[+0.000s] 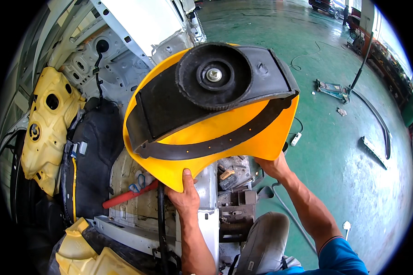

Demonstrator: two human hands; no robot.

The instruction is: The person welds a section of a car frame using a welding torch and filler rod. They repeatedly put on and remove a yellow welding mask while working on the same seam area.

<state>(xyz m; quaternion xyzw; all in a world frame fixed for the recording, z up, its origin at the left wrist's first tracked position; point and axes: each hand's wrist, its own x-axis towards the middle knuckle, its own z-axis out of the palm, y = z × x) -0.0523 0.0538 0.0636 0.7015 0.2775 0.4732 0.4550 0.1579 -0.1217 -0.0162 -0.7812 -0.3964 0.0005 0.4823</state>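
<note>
No packages, labels, signs or screens in view, only bare workshop parts and floor

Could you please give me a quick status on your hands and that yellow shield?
Left hand grips yellow shield at bottom edge. Right hand holds its right corner. Shield raised over stripped car body; nothing blocking.

Left hand (184,195) is gripping upward, thumb showing in front, forearm rising near-vertical. Right hand (271,166) is clasping, arm extending diagonally from lower right.
</note>
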